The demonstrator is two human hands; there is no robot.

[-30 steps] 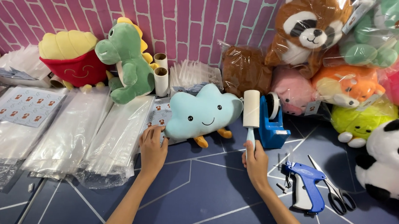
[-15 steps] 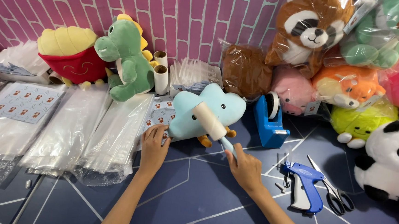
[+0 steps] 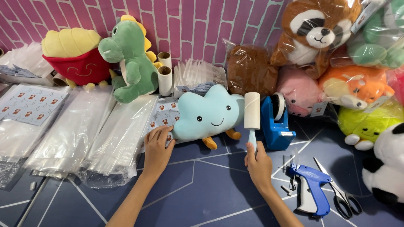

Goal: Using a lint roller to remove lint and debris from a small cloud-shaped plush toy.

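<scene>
Right hand (image 3: pixel 258 164) grips a lint roller (image 3: pixel 252 113), now raised upright off the cloud plush (image 3: pixel 208 114) it rolled 0.5 seconds ago; left hand (image 3: pixel 157 146) steadies the plush, fingers loose, mid-surface.

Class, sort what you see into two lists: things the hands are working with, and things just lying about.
In use:
left hand
cloud plush
right hand
lint roller

Lying about:
blue tape dispenser
blue tagging gun
scissors
dinosaur plush
panda plush
clear bags
</scene>
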